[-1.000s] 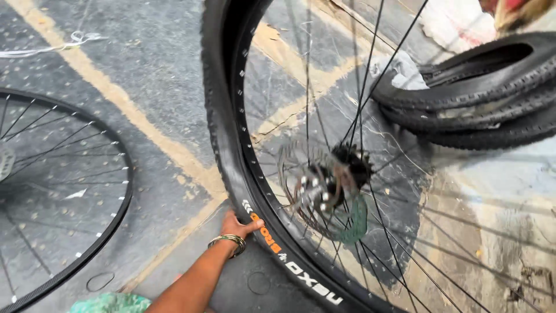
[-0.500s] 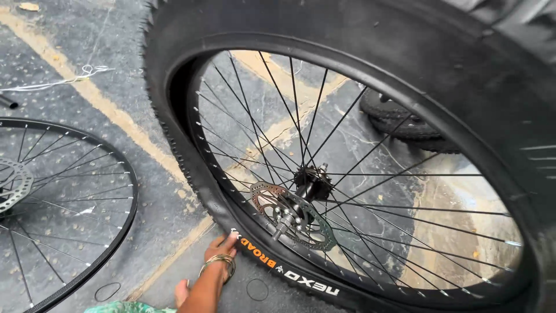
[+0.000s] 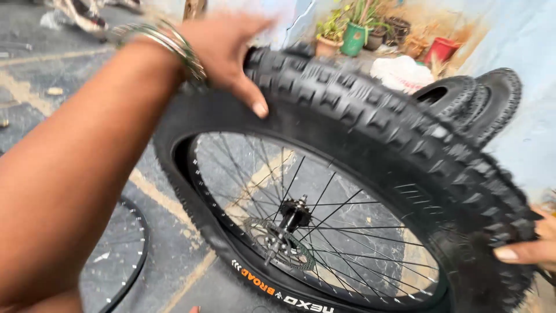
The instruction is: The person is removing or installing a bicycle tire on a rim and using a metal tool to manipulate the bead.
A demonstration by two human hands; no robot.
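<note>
Left forearm: fills the near left of the view, bare, with thin metal bangles (image 3: 174, 43) at the wrist.

Left hand (image 3: 223, 49): laid over the top of a knobby black bicycle tyre (image 3: 370, 116), thumb pressed down on the tread, fingers wrapped over the far side (blurred, but closed on the tyre).

Right hand (image 3: 530, 246): at the right edge, only fingertips showing, pressed against the tyre's outer tread; whether it is open or clamped cannot be told.

Wheel: the tyre sits on a black rim (image 3: 231, 243) held up off the ground and tilted, between the two hands. Thin spokes run to a hub (image 3: 292, 214) with a disc rotor (image 3: 278, 246) just below it.

Ground: grey paving with pale yellow bands (image 3: 168, 203). A second bare spoked wheel (image 3: 119, 255) lies flat at lower left.

Beyond: more black tyres (image 3: 480, 101) lean against a pale blue wall (image 3: 536, 40) (upper right). A white sack (image 3: 399, 72) lies near them, with potted plants (image 3: 353, 32) further back.
</note>
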